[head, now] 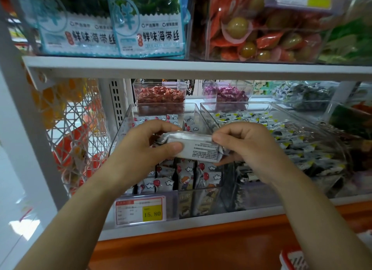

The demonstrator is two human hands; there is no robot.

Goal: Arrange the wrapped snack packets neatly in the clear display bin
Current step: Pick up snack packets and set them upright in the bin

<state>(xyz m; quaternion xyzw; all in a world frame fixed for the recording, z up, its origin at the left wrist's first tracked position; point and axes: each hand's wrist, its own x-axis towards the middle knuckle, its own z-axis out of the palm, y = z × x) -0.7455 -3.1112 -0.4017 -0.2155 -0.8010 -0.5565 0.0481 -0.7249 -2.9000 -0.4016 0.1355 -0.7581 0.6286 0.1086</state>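
As left hand [141,149], right hand [249,147] pinch it, silver printed packet [198,147]

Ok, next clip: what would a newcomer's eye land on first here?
Dead centre, the left hand and right hand grip a silvery wrapped packet by its ends, above the clear bin of balloon-print packets. Next come the yellow 15.80 price tag below the bin and the blue seaweed packs at top left.

I hold a silvery snack packet [196,149] level, print up, over the clear display bin [121,131] of upright balloon-printed packets [207,177]
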